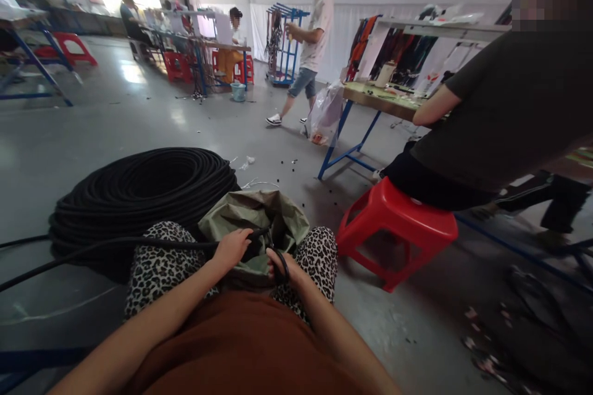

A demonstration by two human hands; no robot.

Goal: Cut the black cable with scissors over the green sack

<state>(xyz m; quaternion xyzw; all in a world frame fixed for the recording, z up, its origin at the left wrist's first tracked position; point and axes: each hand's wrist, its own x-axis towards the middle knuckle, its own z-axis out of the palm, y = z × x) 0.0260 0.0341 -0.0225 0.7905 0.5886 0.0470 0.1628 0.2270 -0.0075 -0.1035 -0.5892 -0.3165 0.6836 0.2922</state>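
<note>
My left hand (233,249) is closed around a thick black cord (171,242), close to its end, above the open mouth of an olive-green sack (227,207). From that hand the cord runs left across my knee. Black-handled scissors (283,266) sit in my right hand (282,268), with the fingers through the handle loop. Their blades point toward the cord's end; I cannot tell whether they touch it. The sack stands between my knees, and its contents are mostly hidden. A large coil of black cord (92,203) lies on the floor to the left.
On the right a person in a dark top (500,111) sits on a red stool (398,216) at a workbench (380,99). Another person (315,31) is walking further back. A plastic bag (327,111) hangs at the bench end. Scraps (248,163) litter the floor (208,123).
</note>
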